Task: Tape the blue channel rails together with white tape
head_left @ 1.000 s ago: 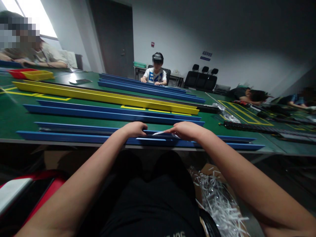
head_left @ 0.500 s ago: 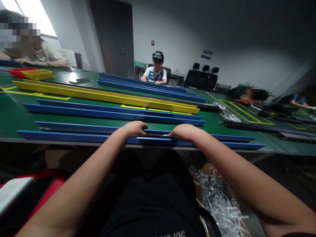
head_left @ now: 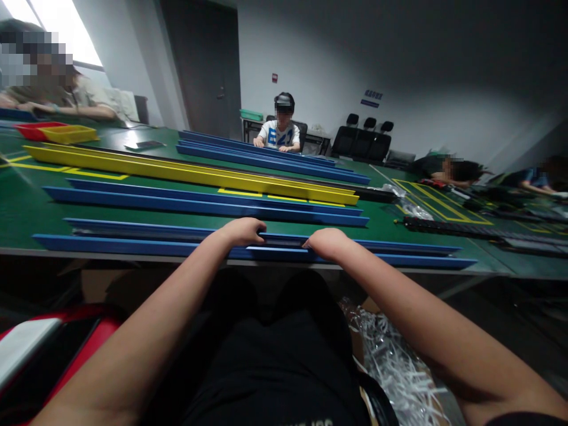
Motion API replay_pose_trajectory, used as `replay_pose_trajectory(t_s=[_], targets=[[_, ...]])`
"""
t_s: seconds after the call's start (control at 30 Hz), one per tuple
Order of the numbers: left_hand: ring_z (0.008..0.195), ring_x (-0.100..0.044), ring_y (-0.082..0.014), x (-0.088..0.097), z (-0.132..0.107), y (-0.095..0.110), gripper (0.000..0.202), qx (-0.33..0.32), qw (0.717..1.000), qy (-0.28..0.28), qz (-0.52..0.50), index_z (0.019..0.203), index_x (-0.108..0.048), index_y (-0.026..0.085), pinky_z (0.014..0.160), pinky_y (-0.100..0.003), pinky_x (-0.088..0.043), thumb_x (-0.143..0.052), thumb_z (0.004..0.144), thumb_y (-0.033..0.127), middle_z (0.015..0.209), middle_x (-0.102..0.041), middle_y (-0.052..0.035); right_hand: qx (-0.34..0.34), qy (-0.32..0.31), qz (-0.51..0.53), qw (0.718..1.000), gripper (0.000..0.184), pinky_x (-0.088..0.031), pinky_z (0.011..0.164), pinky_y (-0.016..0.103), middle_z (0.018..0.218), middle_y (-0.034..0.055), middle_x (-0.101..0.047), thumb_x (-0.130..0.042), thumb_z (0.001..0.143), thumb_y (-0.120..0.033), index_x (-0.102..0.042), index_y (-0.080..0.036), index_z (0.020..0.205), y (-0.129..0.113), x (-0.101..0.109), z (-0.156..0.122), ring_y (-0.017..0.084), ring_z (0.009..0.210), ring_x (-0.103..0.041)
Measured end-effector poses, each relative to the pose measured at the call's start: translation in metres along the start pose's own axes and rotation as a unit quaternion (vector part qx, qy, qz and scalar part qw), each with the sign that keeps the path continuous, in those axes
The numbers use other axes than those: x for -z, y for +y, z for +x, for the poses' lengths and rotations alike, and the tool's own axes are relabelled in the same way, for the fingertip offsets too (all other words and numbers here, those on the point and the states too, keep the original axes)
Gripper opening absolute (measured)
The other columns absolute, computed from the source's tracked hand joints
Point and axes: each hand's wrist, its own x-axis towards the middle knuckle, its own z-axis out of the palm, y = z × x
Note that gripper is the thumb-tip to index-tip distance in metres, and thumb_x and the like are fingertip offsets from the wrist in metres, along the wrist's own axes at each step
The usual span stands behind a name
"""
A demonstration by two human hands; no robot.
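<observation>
The nearest blue channel rail (head_left: 133, 245) lies lengthwise along the front edge of the table, its long trough facing up. My left hand (head_left: 243, 231) rests over the middle of this rail, its fingers curled in toward the trough. To the right of it, my right hand (head_left: 329, 244) is bent down over the same rail, with its fingertips pressed together at the trough. A short stretch of dark trough shows between the two hands. Most fingers are hidden behind the hands, and whatever they pinch is too small to make out.
Beyond lie another blue rail (head_left: 199, 204), a yellow rail (head_left: 190, 174) and more blue rails (head_left: 275, 163). Red (head_left: 33, 131) and yellow bins (head_left: 68, 135) stand far left. A dark slotted strip (head_left: 448, 226) lies right. Co-workers sit around the table. Shredded white strips (head_left: 399, 367) fill a box below.
My right hand has shifted slightly down, and the small white strip by its fingertips no longer shows. My left hand has stayed almost in place over the rail.
</observation>
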Motion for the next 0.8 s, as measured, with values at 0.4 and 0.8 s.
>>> replay_pose_trajectory(t_s=[0.4, 0.8], targets=[[0.076, -0.063, -0.0200, 0.001, 0.009, 0.011, 0.038, 0.032, 0.999, -0.037, 0.001, 0.097, -0.068, 0.025, 0.061, -0.027, -0.041, -0.059, 0.068, 0.048, 0.089, -0.072, -0.0035, 0.027, 0.023, 0.005, 0.999, 0.042, -0.049, 0.081, 0.027, 0.115, 0.0032, -0.071, -0.055, 0.086, -0.018, -0.068, -0.038, 0.121, 0.009, -0.011, 0.007, 0.022, 0.104, -0.067], [0.084, -0.066, -0.0242, -0.013, 0.049, 0.082, 0.032, -0.044, 0.998, -0.033, 0.040, 0.097, -0.068, 0.025, 0.066, -0.030, -0.044, -0.059, 0.073, 0.044, 0.098, -0.073, -0.0087, 0.007, 0.020, 0.012, 1.000, 0.039, -0.049, 0.078, 0.029, 0.113, 0.0062, -0.072, -0.053, 0.089, -0.025, -0.066, -0.040, 0.123, 0.010, -0.015, 0.006, 0.024, 0.100, -0.068]])
